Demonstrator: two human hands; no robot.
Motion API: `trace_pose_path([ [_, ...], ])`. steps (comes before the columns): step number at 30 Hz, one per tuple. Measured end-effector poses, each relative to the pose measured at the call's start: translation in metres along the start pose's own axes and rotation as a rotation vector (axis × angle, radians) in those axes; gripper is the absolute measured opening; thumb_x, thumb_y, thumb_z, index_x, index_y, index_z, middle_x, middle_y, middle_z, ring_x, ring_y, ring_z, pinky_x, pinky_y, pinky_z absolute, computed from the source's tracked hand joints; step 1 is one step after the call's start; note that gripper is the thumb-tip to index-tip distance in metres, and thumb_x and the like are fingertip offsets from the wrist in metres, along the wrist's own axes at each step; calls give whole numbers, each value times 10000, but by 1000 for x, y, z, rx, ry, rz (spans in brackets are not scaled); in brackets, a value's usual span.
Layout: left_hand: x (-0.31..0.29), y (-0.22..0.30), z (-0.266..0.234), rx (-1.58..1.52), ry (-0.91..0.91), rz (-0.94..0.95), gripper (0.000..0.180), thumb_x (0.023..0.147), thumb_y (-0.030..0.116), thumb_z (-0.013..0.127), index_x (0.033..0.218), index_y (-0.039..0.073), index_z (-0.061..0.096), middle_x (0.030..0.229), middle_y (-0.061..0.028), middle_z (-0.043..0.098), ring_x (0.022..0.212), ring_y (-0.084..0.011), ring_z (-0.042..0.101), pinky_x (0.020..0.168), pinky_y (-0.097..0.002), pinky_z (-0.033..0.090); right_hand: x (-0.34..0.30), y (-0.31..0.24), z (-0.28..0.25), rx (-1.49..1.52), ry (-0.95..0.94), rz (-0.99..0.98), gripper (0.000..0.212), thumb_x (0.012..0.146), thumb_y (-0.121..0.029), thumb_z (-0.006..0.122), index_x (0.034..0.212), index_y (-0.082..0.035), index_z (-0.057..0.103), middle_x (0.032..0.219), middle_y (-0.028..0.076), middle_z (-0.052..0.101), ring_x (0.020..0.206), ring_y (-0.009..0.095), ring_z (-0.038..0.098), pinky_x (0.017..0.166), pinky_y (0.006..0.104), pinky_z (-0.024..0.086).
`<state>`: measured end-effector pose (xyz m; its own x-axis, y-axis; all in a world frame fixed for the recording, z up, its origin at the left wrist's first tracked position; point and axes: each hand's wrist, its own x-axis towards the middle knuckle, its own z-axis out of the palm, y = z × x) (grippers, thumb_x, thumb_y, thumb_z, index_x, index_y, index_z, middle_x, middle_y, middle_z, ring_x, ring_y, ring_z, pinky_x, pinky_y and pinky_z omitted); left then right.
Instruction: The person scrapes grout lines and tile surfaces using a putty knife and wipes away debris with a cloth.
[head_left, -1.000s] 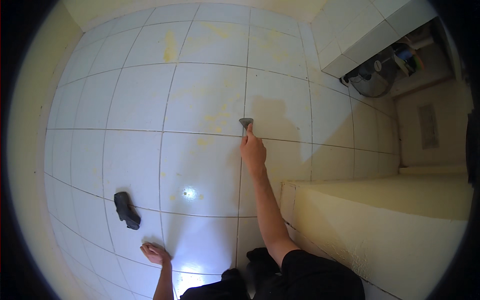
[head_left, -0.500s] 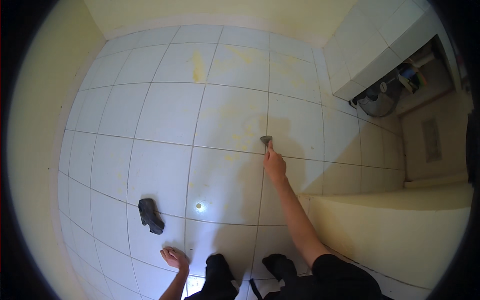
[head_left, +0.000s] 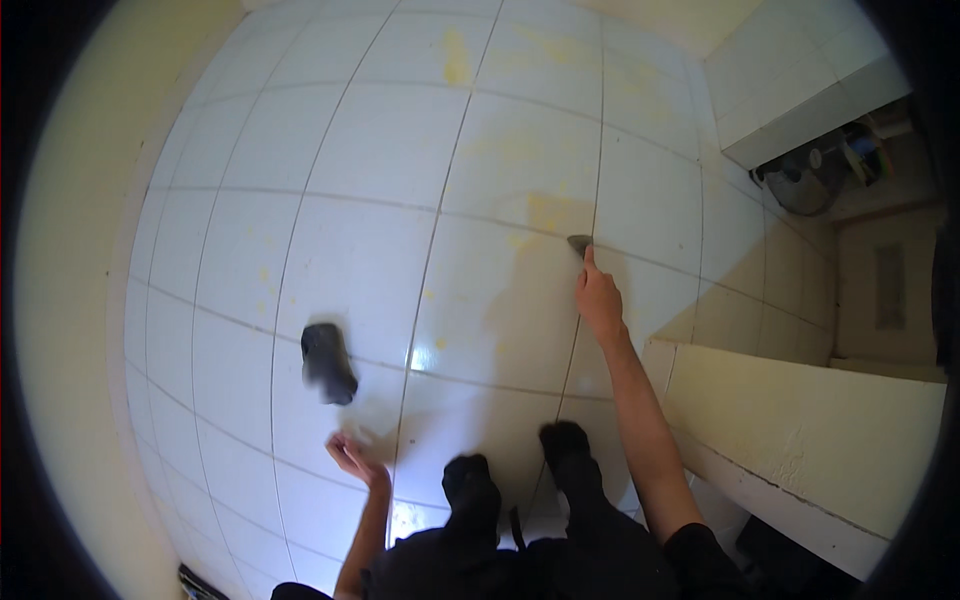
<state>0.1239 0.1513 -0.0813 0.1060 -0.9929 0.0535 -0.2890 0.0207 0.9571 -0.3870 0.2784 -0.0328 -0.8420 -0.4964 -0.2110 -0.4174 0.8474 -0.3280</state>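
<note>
My right hand (head_left: 600,300) reaches forward over the white tiled floor, closed round a small scraper (head_left: 578,242) with a flat grey metal blade. An index finger lies along the tool, and the blade is at a grout line. Yellow stains (head_left: 545,213) mark the tile just beyond and left of it. My left hand (head_left: 355,460) is low at the left, its fingers loosely bent, somewhat blurred, with nothing visible in them. Just beyond that hand lies a dark grey, shoe-shaped item (head_left: 325,355); its exact kind is unclear.
More yellow marks (head_left: 456,58) spread over the far tiles. My dark-covered feet (head_left: 565,445) are close in front. A low cream wall (head_left: 800,410) stands at the right. Beyond it, a tiled ledge (head_left: 820,110) overhangs stored things, including a clear rounded container (head_left: 803,190).
The view has tilted down, so floor, feet and the dark grey item sit higher in the picture. Against the tiles, the scraper has come slightly nearer to me, onto the grout line.
</note>
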Motion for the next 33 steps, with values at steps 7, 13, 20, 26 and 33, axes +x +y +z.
trace_pose_path([
  [7, 103, 68, 66, 402, -227, 334, 690, 950, 329, 706, 1542, 81, 451, 1504, -211, 409, 1422, -390, 361, 1160, -512, 330, -40, -29, -5, 117, -176, -204, 507, 1043, -236, 512, 1545, -168, 500, 745, 225, 674, 635, 393, 651, 686, 487, 545],
  [13, 142, 84, 80, 967, -444, 392, 685, 880, 246, 758, 1515, 177, 509, 1440, -196, 475, 1304, -430, 447, 1072, -545, 443, -58, -42, 1, 330, -227, -162, 472, 1061, -264, 546, 1521, -160, 532, 671, 203, 600, 537, 293, 544, 607, 419, 475],
  [20, 144, 78, 86, 803, -379, 306, 519, 835, 108, 719, 1343, 105, 617, 1247, -172, 615, 1109, -395, 614, 926, -494, 538, -42, -62, 4, 360, -306, -265, 372, 1042, -212, 576, 1359, -25, 631, 692, 198, 610, 586, 309, 574, 615, 413, 469],
  [26, 140, 87, 112, 640, -378, 243, 357, 772, 85, 702, 1128, 83, 713, 1067, -123, 675, 968, -349, 678, 828, -432, 565, -35, -103, -3, 160, -475, -272, 328, 1063, -277, 499, 1093, 3, 668, 858, 223, 695, 781, 398, 681, 714, 489, 513],
  [33, 84, 101, 154, 437, -366, 470, 421, 664, 53, 760, 1078, 127, 758, 1063, -106, 660, 966, -324, 661, 801, -413, 578, -58, -126, 11, -125, -604, -209, 566, 1114, -445, 343, 1005, 2, 673, 945, 244, 732, 919, 470, 695, 835, 571, 536],
])
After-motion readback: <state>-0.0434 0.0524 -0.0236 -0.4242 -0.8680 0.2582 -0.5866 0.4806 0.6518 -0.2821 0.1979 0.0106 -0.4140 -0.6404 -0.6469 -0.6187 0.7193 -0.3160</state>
